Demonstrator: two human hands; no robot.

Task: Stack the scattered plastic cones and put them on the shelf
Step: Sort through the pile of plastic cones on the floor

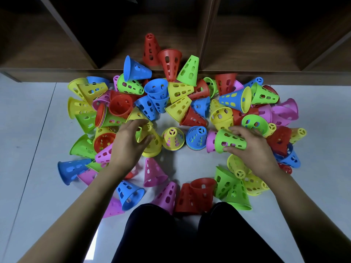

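Several perforated plastic cones in red, blue, green, yellow and pink lie scattered on the pale floor in front of a wooden shelf. My right hand grips a green cone lying on its side. My left hand curls over a yellow cone, its fingers round the tip. Between my hands stand an upright yellow cone and a short blue-topped stack. One red cone stands inside the shelf's middle compartment.
The shelf has dark compartments split by slanted dividers. My knees in black trousers sit at the bottom centre. A patch of bare floor lies between my hands and knees. Cones ring me on both sides.
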